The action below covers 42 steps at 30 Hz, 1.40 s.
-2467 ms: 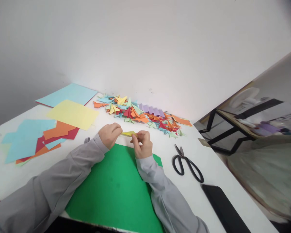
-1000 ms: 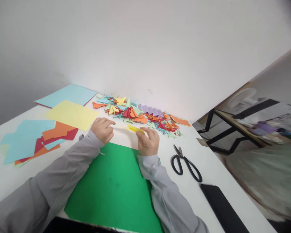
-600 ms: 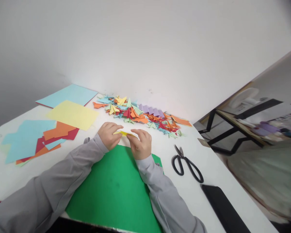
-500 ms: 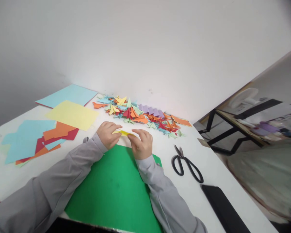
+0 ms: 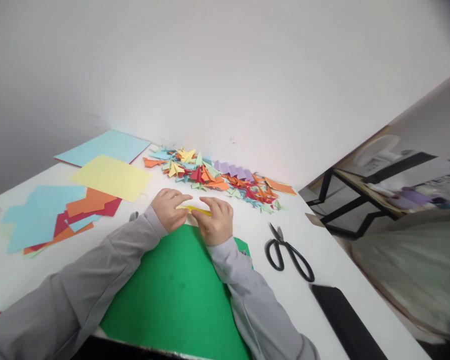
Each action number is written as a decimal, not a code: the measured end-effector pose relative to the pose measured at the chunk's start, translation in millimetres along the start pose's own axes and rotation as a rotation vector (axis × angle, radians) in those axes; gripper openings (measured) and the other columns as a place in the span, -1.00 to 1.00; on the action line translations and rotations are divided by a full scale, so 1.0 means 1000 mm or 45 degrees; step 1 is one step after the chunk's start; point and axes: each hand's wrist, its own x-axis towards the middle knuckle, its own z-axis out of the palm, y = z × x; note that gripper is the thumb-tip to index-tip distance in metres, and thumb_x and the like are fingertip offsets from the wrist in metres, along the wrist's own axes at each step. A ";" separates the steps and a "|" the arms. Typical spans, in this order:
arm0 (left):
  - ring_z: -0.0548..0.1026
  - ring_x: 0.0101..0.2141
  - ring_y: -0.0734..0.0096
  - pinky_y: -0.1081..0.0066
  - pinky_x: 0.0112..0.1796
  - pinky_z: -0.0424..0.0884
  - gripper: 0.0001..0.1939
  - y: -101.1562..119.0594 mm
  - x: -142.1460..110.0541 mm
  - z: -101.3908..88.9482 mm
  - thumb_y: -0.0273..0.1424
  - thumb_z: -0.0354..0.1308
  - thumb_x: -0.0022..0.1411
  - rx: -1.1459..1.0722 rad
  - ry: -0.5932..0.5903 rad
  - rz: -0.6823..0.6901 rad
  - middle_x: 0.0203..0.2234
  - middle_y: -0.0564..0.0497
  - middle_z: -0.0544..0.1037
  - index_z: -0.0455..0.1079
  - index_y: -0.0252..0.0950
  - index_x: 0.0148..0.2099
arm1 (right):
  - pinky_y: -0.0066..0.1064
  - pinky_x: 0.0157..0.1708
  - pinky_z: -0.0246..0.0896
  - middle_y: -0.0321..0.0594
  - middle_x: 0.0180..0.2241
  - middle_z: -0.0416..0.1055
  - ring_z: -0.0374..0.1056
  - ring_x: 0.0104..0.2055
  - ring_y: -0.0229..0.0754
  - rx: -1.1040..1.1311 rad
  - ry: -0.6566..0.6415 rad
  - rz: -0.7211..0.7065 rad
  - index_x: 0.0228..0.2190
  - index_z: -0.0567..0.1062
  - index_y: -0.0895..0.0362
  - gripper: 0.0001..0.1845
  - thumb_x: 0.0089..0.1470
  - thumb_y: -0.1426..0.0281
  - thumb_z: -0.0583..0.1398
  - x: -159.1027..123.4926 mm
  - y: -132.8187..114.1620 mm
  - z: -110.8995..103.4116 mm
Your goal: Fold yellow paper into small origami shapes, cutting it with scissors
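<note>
A small folded yellow paper piece (image 5: 193, 209) lies on the white table (image 5: 322, 250) just beyond the green sheet (image 5: 176, 290). My left hand (image 5: 168, 209) pinches its left end with curled fingers. My right hand (image 5: 215, 222) presses its fingertips down on the right end. Both hands sit close together, almost touching. Most of the paper is hidden under the fingers. Grey sleeves cover both arms.
A heap of folded coloured paper shapes (image 5: 217, 179) lies along the wall. Flat sheets lie at the left: yellow (image 5: 112, 176), light blue (image 5: 105, 146), and a mixed stack (image 5: 56, 212). Black scissors (image 5: 289, 252) and a black flat object (image 5: 345, 320) lie at the right.
The hands spread apart with the yellow paper lifted a second ago, then came back together; the paper now lies low on the table under the fingertips.
</note>
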 end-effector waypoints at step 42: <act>0.35 -0.28 0.30 0.23 -0.29 0.24 -0.88 0.002 0.001 -0.001 -0.48 0.01 0.01 0.025 0.029 0.009 -0.20 0.02 0.48 0.38 -0.26 -0.44 | -0.20 -0.18 0.01 -0.19 -0.19 0.32 0.17 -0.14 -0.11 0.125 -0.076 0.007 -0.50 0.50 0.02 -0.92 -0.11 0.39 0.17 -0.004 0.007 0.002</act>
